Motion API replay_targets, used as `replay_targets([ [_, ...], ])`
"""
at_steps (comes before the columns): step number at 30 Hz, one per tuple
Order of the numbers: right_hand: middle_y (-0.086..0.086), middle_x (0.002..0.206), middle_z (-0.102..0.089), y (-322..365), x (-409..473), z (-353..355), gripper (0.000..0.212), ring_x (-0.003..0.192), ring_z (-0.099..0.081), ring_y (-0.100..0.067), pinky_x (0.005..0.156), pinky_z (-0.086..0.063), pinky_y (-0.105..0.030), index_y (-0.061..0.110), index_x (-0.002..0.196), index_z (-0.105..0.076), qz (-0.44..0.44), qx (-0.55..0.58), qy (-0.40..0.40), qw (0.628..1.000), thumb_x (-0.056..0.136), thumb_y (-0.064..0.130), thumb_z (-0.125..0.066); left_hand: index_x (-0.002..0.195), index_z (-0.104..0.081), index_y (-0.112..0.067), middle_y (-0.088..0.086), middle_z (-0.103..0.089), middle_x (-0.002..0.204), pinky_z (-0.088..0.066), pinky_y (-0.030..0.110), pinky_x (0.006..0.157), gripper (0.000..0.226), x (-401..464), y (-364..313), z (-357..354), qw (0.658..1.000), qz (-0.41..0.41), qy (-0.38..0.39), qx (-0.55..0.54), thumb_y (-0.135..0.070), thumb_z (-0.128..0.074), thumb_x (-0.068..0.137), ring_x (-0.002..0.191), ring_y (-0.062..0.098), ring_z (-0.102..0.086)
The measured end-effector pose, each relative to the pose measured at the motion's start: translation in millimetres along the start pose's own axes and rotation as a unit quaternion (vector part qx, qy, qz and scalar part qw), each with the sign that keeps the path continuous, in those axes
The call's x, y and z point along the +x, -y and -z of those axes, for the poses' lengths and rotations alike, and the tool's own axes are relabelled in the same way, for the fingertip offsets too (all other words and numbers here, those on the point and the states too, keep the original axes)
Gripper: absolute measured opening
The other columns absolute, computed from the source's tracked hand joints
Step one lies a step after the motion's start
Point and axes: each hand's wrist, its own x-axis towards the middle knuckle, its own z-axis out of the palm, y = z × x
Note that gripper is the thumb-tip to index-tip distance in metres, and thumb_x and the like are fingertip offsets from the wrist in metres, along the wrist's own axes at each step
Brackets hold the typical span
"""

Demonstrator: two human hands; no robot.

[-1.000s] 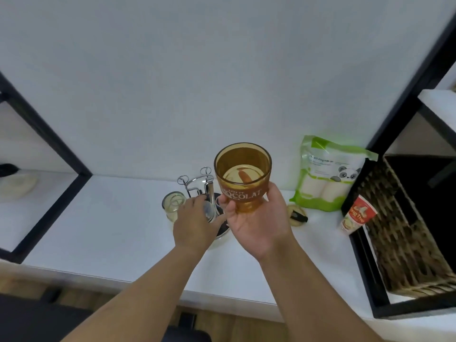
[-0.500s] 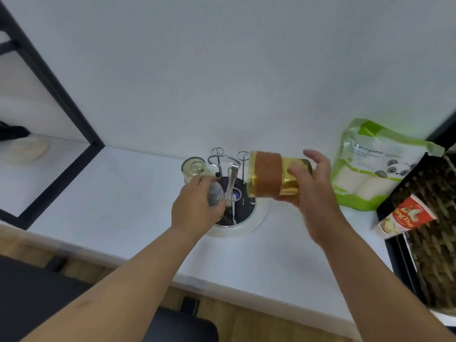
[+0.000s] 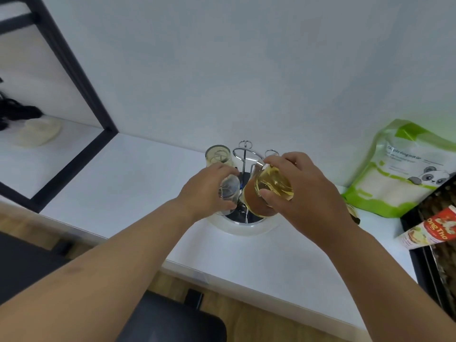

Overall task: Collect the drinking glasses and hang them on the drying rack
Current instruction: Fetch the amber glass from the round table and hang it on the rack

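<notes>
A chrome wire drying rack (image 3: 244,154) stands on a round white base (image 3: 246,227) at the back of the white counter. My right hand (image 3: 301,191) grips an amber glass (image 3: 269,191) with a brown band, turned mouth-down and tilted over the rack's right side. My left hand (image 3: 207,191) holds a clear glass (image 3: 229,191) upside down at the rack's left side. A third pale yellow glass (image 3: 218,156) sits inverted at the rack's back left. The rack's pegs under both held glasses are hidden.
A green and white panda pouch (image 3: 399,169) leans on the wall at right. A red packet (image 3: 429,230) lies by a wicker basket (image 3: 441,243) in a black frame. A black-framed shelf (image 3: 71,154) holds a cream object (image 3: 39,132) at left. A dark stool (image 3: 172,319) is below.
My right hand has turned the amber glass from upright to mouth-down and lowered it onto the rack's right side. My left hand stays on the clear glass at the rack.
</notes>
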Motion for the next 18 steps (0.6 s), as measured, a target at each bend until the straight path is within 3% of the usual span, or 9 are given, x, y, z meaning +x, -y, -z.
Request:
replay_targets([
  [7,0.009,0.135,-0.054,10,9,-14,0.058,0.111,-0.058,-0.020,0.074,-0.044,-0.032,0.041,0.142,-0.056,0.026,-0.051,0.009,0.998,0.087,0.045,-0.072,0.137,-0.060,-0.031,-0.011,-0.056,0.133,-0.051,0.039,0.091,0.077,-1,9,6,0.999,-0.045,0.013,0.021,-0.036,-0.093,0.068,0.119,0.018,-0.056],
  [11,0.006,0.134,-0.057,16,12,-27,0.060,0.112,-0.060,-0.022,0.073,-0.053,-0.037,0.040,0.141,-0.058,0.038,-0.076,0.021,0.996,0.084,0.045,-0.075,0.138,-0.059,-0.033,-0.011,-0.055,0.135,-0.051,0.040,0.093,0.079,-1,11,7,0.998,-0.053,0.019,0.007,-0.037,-0.093,0.067,0.122,0.017,-0.055],
  [18,0.005,0.134,-0.058,15,15,-53,0.076,0.113,-0.061,-0.026,0.076,-0.053,-0.037,0.033,0.150,-0.048,0.034,-0.097,0.066,0.993,0.082,0.042,-0.079,0.141,-0.056,-0.032,-0.009,-0.053,0.139,-0.050,0.039,0.097,0.080,0,17,12,0.996,-0.082,0.029,0.004,-0.035,-0.091,0.069,0.126,0.016,-0.050],
])
